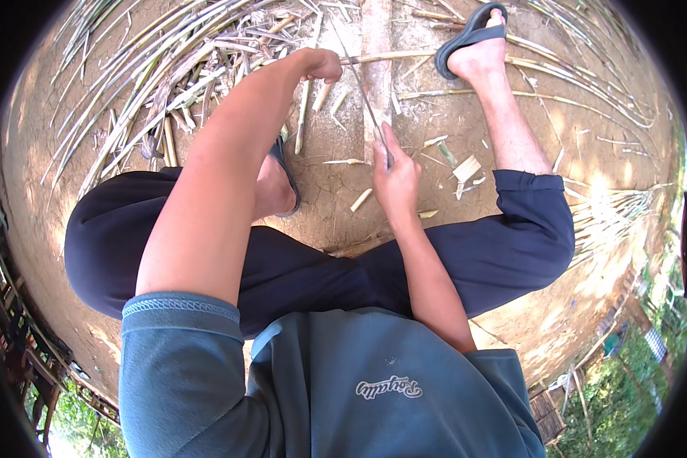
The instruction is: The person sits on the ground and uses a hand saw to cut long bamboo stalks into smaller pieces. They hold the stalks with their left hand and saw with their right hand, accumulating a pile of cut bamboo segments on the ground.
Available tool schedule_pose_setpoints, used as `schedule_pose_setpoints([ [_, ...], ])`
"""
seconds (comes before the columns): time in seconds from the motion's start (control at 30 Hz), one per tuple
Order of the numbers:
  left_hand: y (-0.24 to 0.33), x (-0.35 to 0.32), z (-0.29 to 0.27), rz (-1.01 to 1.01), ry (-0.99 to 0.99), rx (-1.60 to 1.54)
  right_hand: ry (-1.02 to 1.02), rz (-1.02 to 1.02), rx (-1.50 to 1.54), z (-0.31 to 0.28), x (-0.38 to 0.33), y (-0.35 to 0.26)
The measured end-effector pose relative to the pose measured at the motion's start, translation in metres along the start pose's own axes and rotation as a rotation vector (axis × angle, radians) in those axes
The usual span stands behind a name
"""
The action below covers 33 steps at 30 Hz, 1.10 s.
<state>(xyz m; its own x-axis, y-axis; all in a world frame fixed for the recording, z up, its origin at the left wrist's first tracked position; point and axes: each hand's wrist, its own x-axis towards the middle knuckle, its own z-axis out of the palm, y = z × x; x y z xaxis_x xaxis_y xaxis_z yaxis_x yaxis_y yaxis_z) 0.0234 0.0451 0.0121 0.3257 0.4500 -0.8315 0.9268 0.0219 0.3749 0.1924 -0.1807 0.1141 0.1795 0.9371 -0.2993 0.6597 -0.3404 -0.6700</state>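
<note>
My left hand is closed around the near end of a long pale stalk. That stalk stretches right, over a narrow wooden plank, toward the sandal on my right foot. My right hand is closed on the handle of a long, thin, dark blade, its thumb laid along the handle. Seen nearly edge-on, the blade slants up and left past my left hand, close to the stalk; whether it touches the stalk I cannot tell. Most of the handle is hidden by my fingers.
Heaped stalks and cut pieces cover the ground at the left. More long stalks curve away at the right, beyond my sandalled right foot. Short chips lie scattered on the packed earth between my bent legs.
</note>
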Motion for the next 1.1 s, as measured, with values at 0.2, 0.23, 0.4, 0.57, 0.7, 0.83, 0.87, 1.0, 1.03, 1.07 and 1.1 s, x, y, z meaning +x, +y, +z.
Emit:
schedule_pose_setpoints([
  [0.2, 0.004, 0.003, -0.006, 0.035, -0.032, 0.023, 0.017, 0.007, 0.098, -0.017, -0.019, 0.019],
  [0.23, 0.011, -0.007, -0.006, 0.035, 0.008, 0.043, 0.041, -0.018, 0.124, -0.014, -0.019, 0.023],
  [0.4, 0.004, 0.017, -0.005, -0.05, -0.054, -0.006, 0.077, 0.0, 0.203, 0.013, 0.016, 0.013],
  [0.57, -0.004, 0.017, -0.005, -0.035, -0.071, -0.036, 0.014, -0.01, 0.102, -0.011, -0.015, 0.013],
  [0.7, -0.001, 0.017, -0.005, -0.037, 0.004, 0.009, 0.071, -0.091, 0.146, -0.012, -0.026, 0.027],
  [0.83, 0.006, 0.013, -0.005, -0.032, -0.012, -0.044, 0.033, -0.025, 0.159, 0.017, 0.051, -0.003],
  [0.87, 0.006, 0.011, -0.009, -0.021, -0.014, -0.058, 0.041, -0.038, 0.137, 0.019, 0.055, -0.006],
  [1.0, -0.006, 0.014, -0.001, -0.008, 0.02, -0.08, 0.008, -0.077, 0.081, 0.005, 0.018, 0.006],
  [1.03, -0.003, 0.015, -0.007, 0.01, 0.004, -0.082, 0.03, -0.089, 0.066, -0.001, -0.006, 0.022],
  [1.07, -0.005, 0.011, -0.006, 0.016, -0.02, -0.093, 0.066, -0.147, 0.065, -0.003, -0.018, 0.03],
  [1.1, -0.002, 0.013, -0.005, 0.004, -0.026, -0.086, 0.116, -0.199, 0.065, -0.006, -0.03, 0.039],
])
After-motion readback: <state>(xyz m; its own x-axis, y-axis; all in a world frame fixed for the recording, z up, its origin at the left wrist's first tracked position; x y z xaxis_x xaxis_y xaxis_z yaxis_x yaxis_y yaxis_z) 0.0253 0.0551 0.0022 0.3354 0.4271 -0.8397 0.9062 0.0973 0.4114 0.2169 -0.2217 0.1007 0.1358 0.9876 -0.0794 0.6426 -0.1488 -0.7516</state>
